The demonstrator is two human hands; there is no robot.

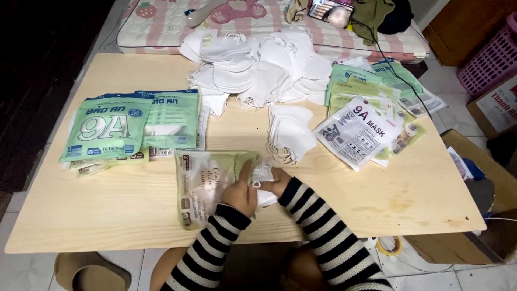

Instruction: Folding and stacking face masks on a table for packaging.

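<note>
The table (134, 210) is pale wood with a matt, smooth top, a few faint stains near its right edge. On it, the white masks (258, 70) heaped at the far side look like soft matt cloth, while the green packets (107, 129) at the left are glossy plastic film. The packet (202, 188) under both hands is thin, shiny, crinkled plastic, and the sleeves (323, 226) are striped knit.

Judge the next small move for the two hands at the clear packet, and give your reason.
Probably push the white mask deeper into the clear packet: the left hand pins the packet flat while the right hand holds the mask at its mouth, part still outside.
</note>
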